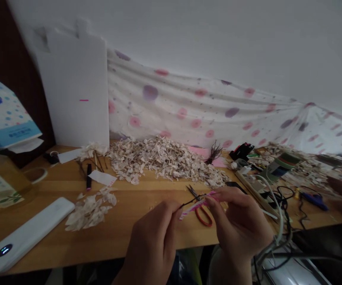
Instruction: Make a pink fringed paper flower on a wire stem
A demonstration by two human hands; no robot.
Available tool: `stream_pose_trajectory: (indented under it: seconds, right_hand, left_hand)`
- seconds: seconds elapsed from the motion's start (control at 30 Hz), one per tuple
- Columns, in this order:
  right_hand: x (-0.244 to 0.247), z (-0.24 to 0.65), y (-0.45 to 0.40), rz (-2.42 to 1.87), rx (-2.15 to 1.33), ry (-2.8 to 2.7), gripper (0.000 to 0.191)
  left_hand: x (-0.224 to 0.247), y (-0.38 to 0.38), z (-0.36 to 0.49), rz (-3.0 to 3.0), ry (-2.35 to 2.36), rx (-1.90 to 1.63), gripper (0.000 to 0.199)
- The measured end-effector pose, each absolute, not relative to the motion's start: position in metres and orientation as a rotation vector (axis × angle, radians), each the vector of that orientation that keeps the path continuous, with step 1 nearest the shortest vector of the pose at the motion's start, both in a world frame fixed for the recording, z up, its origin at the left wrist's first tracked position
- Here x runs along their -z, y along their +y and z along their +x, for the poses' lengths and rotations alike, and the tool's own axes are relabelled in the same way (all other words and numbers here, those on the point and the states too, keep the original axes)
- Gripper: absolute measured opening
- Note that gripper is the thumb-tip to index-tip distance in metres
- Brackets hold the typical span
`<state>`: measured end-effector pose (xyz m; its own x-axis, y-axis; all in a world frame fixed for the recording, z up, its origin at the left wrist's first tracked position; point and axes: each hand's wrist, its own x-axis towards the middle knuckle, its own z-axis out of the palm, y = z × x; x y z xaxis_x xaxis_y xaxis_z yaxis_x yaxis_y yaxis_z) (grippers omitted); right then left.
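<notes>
Pinches one end of a thin dark twig [191, 202] between thumb and forefinger of the left hand [155, 231]. Pinches a pink-and-white strip [193, 208] between thumb and fingertips of the right hand [240, 221], with the twig running up to the same fingertips. Holds both slantwise in the air, between the two hands, above the front part of the wooden tabletop [138, 198]. Has scissors [192, 191] with orange handles lying just beyond and below, blades parted.

At the left edge, shows a see-through bottle [13, 170] with a printed label, containing yellow liquid. Shows behind it a blue-and-white tissue pack [4, 114] with a white sheet [27, 145] sticking out at the bottom. To the right, includes a tilted green-rimmed canister [282, 166] among cables; cannot tell what is inside.

Has a broad heap of pale papery pieces [165, 158] loose along the back, near a bunch of dark twigs [214, 152], and a smaller pile [90, 211] left of the hands, beside a white device [31, 231] with a lit display.
</notes>
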<state>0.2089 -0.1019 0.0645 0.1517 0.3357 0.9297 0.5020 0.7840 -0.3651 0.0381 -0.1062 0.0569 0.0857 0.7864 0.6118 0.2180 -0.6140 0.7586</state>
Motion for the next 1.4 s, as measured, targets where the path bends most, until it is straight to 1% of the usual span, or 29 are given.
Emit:
stream_pose_trajectory:
  seconds: [0.07, 0.13, 0.17, 0.27, 0.3, 0.33, 0.4, 0.47, 0.53, 0.73, 0.87, 0.97, 1.07, 1.3, 1.4]
  right_hand:
    - [-0.065, 0.208, -0.104, -0.759, 0.108, -1.407, 0.032]
    - [-0.068, 0.208, -0.105, -0.821, -0.017, -1.369, 0.025]
    - [-0.070, 0.209, -0.105, -0.842, -0.116, -1.367, 0.028]
    - [-0.074, 0.210, -0.102, -0.834, -0.463, -1.416, 0.050]
    - [-0.075, 0.211, -0.100, -0.827, -0.547, -1.435, 0.053]
    - [-0.074, 0.211, -0.099, -0.831, -0.606, -1.450, 0.052]
    - [-0.072, 0.211, -0.098, -0.866, -0.662, -1.468, 0.040]
    - [-0.069, 0.210, -0.098, -0.902, -0.645, -1.477, 0.027]
    - [-0.066, 0.208, -0.100, -0.924, -0.611, -1.482, 0.019]
    - [-0.061, 0.204, -0.108, -0.976, -0.541, -1.430, 0.007]
    - [-0.064, 0.201, -0.114, -0.986, -0.438, -1.458, 0.008]
    - [-0.067, 0.199, -0.118, -0.985, -0.313, -1.561, 0.005]
    - [-0.069, 0.198, -0.122, -0.995, -0.234, -1.621, 0.007]
    - [-0.075, 0.199, -0.124, -0.942, -0.244, -1.663, 0.008]
    - [-0.076, 0.201, -0.125, -0.894, -0.244, -1.652, 0.014]
  left_hand:
    - [-0.056, -0.106, 0.039, 1.873, 0.992, -1.527, 0.016]
    - [-0.054, -0.106, 0.039, 1.851, 0.992, -1.471, 0.016]
    - [-0.053, -0.107, 0.038, 1.839, 0.990, -1.437, 0.017]
    - [-0.053, -0.106, 0.036, 1.805, 0.983, -1.326, 0.020]
    - [-0.053, -0.105, 0.035, 1.796, 0.983, -1.295, 0.022]
    - [-0.054, -0.105, 0.034, 1.787, 0.983, -1.273, 0.023]
    - [-0.056, -0.103, 0.031, 1.776, 0.984, -1.239, 0.025]
    - [-0.057, -0.102, 0.029, 1.761, 0.978, -1.212, 0.023]
    - [-0.056, -0.102, 0.028, 1.730, 0.969, -1.199, 0.019]
    - [-0.050, -0.103, 0.027, 1.634, 0.956, -1.186, 0.020]
    - [-0.044, -0.105, 0.026, 1.587, 0.966, -1.142, 0.022]
    - [-0.039, -0.105, 0.023, 1.536, 0.954, -1.127, 0.026]
    - [-0.037, -0.106, 0.020, 1.478, 0.937, -1.123, 0.030]
    - [-0.049, -0.115, 0.024, 1.318, 0.986, -1.122, 0.039]
    - [-0.054, -0.119, 0.028, 1.254, 1.007, -1.128, 0.042]
